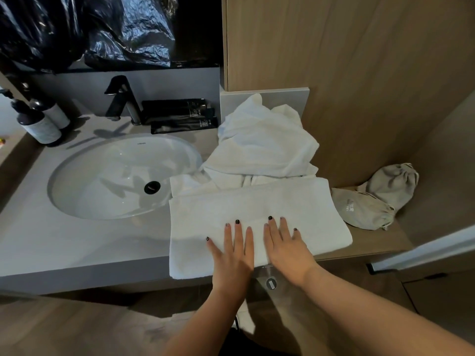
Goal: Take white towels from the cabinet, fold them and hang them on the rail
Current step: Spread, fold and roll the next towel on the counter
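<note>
Hands: left hand (232, 249) and right hand (285, 246) both flat, fingers spread, palms pressing down side by side on the folded towel.
Folded towel (257, 209): white, neat rectangle on the front edge of the grey countertop (84, 242), near edge hanging over a bit.
Towel heap (262, 142): crumpled white ones, just behind the folded one, against the wood panel.
Right side: two beige drawstring bags (377, 199) on a wooden ledge.
Left side: white oval sink (123, 176), black faucet (120, 98), two pump bottles (43, 119), black tubes (180, 114) at the back.
</note>
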Available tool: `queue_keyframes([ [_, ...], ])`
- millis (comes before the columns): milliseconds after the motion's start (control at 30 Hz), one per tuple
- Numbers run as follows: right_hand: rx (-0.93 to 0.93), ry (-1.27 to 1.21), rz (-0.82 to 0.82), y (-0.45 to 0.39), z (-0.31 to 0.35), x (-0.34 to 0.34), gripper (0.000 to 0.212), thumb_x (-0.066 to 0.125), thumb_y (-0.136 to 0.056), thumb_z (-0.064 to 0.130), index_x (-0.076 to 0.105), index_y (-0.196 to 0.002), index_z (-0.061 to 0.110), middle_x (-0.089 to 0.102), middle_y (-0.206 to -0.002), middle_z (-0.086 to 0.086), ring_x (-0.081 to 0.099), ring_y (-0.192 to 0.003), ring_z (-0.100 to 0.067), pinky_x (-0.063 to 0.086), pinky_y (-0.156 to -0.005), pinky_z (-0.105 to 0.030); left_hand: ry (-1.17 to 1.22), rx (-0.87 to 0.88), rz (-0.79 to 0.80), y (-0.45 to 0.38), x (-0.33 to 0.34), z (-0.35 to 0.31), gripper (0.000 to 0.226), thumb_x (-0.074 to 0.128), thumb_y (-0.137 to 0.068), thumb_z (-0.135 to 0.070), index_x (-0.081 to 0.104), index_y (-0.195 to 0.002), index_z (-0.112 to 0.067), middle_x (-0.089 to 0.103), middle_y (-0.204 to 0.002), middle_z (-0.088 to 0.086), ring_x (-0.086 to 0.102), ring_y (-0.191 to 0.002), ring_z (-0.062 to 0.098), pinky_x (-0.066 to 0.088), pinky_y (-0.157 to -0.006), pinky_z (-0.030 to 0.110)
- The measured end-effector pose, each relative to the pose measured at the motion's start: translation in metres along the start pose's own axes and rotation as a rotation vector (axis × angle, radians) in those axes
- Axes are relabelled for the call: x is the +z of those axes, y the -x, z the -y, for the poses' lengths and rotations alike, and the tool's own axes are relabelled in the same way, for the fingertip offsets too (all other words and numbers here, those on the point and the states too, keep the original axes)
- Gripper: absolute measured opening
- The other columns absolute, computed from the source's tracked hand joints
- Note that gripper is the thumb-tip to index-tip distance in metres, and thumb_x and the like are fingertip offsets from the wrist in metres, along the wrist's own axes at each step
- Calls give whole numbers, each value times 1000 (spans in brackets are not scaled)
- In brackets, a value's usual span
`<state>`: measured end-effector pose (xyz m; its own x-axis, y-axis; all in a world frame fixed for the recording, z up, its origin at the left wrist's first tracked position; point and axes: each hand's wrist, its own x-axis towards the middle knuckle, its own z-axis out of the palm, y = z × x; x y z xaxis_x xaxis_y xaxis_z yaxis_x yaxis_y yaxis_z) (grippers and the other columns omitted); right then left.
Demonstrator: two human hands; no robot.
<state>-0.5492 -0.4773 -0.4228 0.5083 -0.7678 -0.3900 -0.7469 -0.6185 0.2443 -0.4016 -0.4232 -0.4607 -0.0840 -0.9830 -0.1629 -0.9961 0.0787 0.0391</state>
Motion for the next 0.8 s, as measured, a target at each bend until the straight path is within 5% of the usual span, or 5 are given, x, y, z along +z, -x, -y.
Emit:
queue_keyframes([
  [400,-72,-30,-22,12,-15,6,75,47,-98,3,-4,-153,2,-4,-162,-21,-1,-148,-42,22,-117,-53,-34,266,-149,17,-2,64,115,96,-38,-14,42,-139,-11,60,-133,20,61,-118,37,54,-89,49],
  [533,-25,-74,-70,20,-35,13,78,51,-95,2,1,-154,5,-2,-163,-17,1,-149,-36,22,-118,-50,43,262,-302,31,0,101,89,78,-57,5,47,-138,-11,59,-135,17,62,-119,32,51,-93,45],
  [600,-4,-103,-99,27,-49,18,77,55,-93,2,9,-154,4,6,-162,-16,9,-150,-33,24,-118,-46,91,242,-338,37,2,116,84,74,-58,13,54,-136,-11,59,-136,15,62,-120,29,48,-96,44],
  [733,-4,-273,-305,41,-86,33,78,84,-60,-6,59,-132,12,61,-133,-10,57,-124,-25,47,-99,-38,179,233,-312,44,-1,136,85,81,-51,17,63,-130,-8,62,-133,10,63,-118,22,39,-106,32],
  [800,12,-404,-325,47,-102,37,66,73,-74,-6,59,-133,21,60,-136,-2,56,-127,-21,43,-105,-38,233,273,-348,44,-4,147,62,74,-67,7,65,-126,-7,64,-130,8,65,-114,20,45,-104,30],
])
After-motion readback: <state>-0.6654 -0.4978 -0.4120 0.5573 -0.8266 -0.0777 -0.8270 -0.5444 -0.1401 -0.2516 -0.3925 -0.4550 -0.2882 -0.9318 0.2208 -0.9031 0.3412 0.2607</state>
